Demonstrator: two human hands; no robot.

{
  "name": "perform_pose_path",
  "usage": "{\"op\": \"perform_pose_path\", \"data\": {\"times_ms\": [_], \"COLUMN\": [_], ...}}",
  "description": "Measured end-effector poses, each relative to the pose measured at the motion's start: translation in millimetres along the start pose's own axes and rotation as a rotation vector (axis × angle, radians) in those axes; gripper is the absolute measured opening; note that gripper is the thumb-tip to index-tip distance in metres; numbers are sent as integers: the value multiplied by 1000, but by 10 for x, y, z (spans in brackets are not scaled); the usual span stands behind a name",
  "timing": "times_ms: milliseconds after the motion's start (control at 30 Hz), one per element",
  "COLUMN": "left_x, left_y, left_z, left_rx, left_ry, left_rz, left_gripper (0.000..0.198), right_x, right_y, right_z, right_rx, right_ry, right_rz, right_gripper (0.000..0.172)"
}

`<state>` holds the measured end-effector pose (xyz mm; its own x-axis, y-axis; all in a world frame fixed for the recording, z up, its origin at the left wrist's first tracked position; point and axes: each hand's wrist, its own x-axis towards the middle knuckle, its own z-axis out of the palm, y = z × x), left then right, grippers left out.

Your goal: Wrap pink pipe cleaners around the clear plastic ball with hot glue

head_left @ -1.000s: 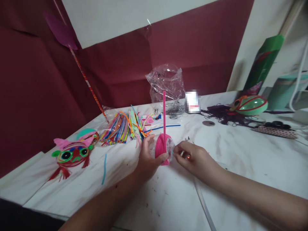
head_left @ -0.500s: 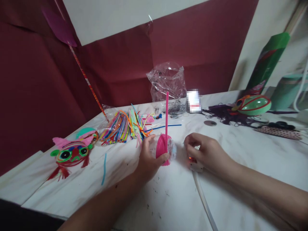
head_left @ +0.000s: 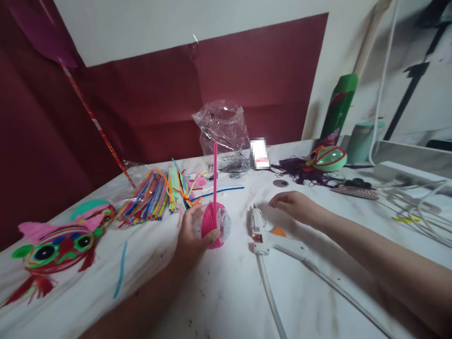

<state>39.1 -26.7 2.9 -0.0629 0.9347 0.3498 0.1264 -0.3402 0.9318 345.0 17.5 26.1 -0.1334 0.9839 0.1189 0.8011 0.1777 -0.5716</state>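
Observation:
My left hand (head_left: 192, 238) grips a clear, rounded plastic piece (head_left: 225, 225) partly covered by rows of bright pink pipe cleaner (head_left: 209, 221). One pink length stands straight up from it, and my thumb presses near its lower end. To the right, a white hot glue gun (head_left: 259, 226) with an orange trigger (head_left: 278, 231) lies on its side, its nozzle pointing away from me and a small red light glowing. My right hand (head_left: 291, 205) hovers just right of the nozzle, apart from the gun, fingers loosely bent with nothing visible in them.
A bundle of coloured pipe cleaners (head_left: 148, 195) lies behind my left hand. A decorated animal face (head_left: 60, 252) and a blue strip (head_left: 121, 270) are at left. Behind stand a clear bag (head_left: 224, 132) and purple threads (head_left: 296, 170); cables (head_left: 420, 202) lie at right.
My right hand has moved off the glue gun, which now shows fully. The view has turned right, so things sit further left. My left hand keeps its hold on the pink-wrapped piece.

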Motion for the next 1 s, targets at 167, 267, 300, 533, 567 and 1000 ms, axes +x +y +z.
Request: {"op": "perform_pose_path", "data": {"times_ms": [167,267,300,533,567,1000], "left_x": [2,3,5,29,32,13], "left_y": [29,54,60,98,103,79], "left_z": [0,-6,-10,-27,-20,51], "left_rx": [33,33,38,48,36,-39], "left_ry": [-7,3,9,14,4,-81], "left_rz": [-7,3,2,-19,-36,-82], "left_gripper": [81,81,80,75,75,80], "right_x": [172,173,162,190,198,-347], "right_y": [216,285,306,538,552,-645], "right_z": [9,3,2,-125,-165,106], "right_rx": [-348,-481,-510,-495,-465,111], "right_ry": [-127,-151,-151,24,54,133], "right_rz": [-31,-80,-88,70,92,-470], "right_gripper": [30,33,33,32,31,19]}}
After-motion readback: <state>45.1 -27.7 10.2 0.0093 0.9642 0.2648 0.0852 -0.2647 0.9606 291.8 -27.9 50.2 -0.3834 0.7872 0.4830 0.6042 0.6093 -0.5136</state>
